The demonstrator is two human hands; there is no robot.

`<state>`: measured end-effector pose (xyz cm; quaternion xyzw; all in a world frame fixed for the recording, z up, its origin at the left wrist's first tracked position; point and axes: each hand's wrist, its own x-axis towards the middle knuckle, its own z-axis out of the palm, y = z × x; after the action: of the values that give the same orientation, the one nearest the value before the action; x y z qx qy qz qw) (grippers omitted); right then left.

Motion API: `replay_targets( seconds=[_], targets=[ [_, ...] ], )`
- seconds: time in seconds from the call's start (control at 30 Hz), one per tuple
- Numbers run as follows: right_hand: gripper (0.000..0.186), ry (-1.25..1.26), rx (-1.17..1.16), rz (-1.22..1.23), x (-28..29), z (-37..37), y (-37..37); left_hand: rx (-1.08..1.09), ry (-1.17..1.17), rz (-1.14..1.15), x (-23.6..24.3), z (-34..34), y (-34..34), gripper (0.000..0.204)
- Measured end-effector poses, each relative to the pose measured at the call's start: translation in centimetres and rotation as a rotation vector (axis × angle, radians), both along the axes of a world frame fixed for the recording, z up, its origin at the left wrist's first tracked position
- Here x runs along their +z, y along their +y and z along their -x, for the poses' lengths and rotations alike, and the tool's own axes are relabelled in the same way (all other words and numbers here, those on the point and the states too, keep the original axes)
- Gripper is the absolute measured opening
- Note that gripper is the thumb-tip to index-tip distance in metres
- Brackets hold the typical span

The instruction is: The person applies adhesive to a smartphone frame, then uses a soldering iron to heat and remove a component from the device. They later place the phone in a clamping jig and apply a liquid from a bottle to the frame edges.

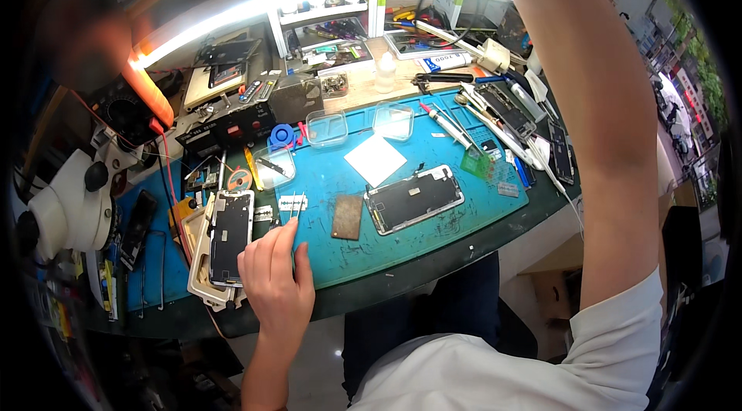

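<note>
My left hand (pixel 280 276) reaches in from the lower edge, fingers closed. A pair of thin metal tweezers (pixel 296 208) sticks out past its fingertips, over a razor blade (pixel 286 202) on the blue mat. Close by on its left lies a phone screen assembly (pixel 232 237), dark side up, on a cream-coloured frame (pixel 202 268). To the right of the hand are a brown rectangular pad (pixel 347 218) and a second phone screen assembly (pixel 423 196) with a light rim. My right arm (pixel 610 102) stretches up past the top edge, so its hand is out of sight.
A white square sheet (pixel 376 161) lies on the mat (pixel 363 256) before two clear plastic trays (pixel 326 129). Tools and phone parts (pixel 506 113) crowd the right. On the left stand a white microscope (pixel 66 206) and a black bench device (pixel 232 126). A lamp strip glows behind.
</note>
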<state>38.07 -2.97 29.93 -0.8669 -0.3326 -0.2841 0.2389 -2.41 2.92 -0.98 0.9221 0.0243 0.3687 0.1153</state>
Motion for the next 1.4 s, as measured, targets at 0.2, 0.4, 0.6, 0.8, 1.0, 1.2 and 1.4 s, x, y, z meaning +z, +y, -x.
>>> replay_targets(
  seconds=[0.2,0.4,0.6,0.8,1.0,1.2,1.4],
  targets=[
    [0.040,0.235,0.116,-0.130,-0.2,0.7,1.2,-0.013,-0.003,-0.036,0.0,-1.7,-0.3,0.038],
    [0.036,0.423,0.234,-0.282,0.5,1.8,1.7,0.018,-0.032,-0.027,-0.1,-1.9,-0.8,0.034],
    [0.033,0.588,0.356,-0.451,0.7,2.4,2.0,-0.042,0.014,0.029,0.1,-2.3,-1.1,0.033],
    [0.030,0.707,0.466,-0.621,0.6,3.4,1.3,-0.170,0.130,0.127,2.1,-5.1,-2.6,0.032],
    [0.027,0.756,0.583,-0.779,0.0,5.7,-2.1,-0.350,0.332,0.134,3.5,-8.3,-5.2,0.048],
    [0.024,0.646,0.627,-0.800,-2.8,10.7,-11.4,-0.291,0.634,-0.166,4.9,-11.5,-8.7,0.071],
    [0.039,0.630,0.494,-0.549,-9.7,15.9,-19.2,-0.209,0.860,-0.282,5.5,-13.6,-7.9,0.082]
  ],
)
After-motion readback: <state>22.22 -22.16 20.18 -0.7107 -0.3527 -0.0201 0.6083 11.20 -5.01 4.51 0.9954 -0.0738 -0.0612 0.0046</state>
